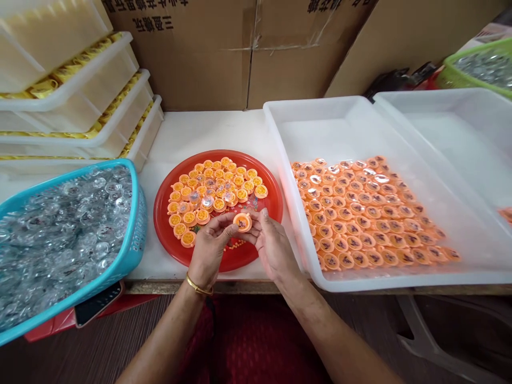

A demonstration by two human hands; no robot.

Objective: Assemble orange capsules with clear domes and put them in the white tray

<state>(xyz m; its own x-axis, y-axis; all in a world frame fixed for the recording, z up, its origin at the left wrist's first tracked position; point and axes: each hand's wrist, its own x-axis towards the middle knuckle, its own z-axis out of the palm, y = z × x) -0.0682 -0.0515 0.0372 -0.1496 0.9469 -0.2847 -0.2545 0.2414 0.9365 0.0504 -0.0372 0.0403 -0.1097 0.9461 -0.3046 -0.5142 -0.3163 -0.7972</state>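
Note:
My left hand (214,242) pinches a small orange toy cup (242,222), with a dark printed design under its shiny clear top. Close against its right side is my right hand (274,245), fingers stretched toward the cup's lower edge and thumb apart from it. Whether those fingers bear any weight, I cannot tell. Beneath both hands lies a red round tray (166,234) with many orange cups (188,217) full of small yellow pieces. Several cups in its middle have clear pieces on top. Loose small beads lie near the tray's front.
At left, a blue basket (138,229) holds clear plastic lids (76,224), beside stacked white crates (100,96) of yellow items. To the right, a white bin (296,213) contains rows of covered orange cups (360,213). A second white bin (440,128) adjoins it. Cardboard boxes (200,64) stand behind.

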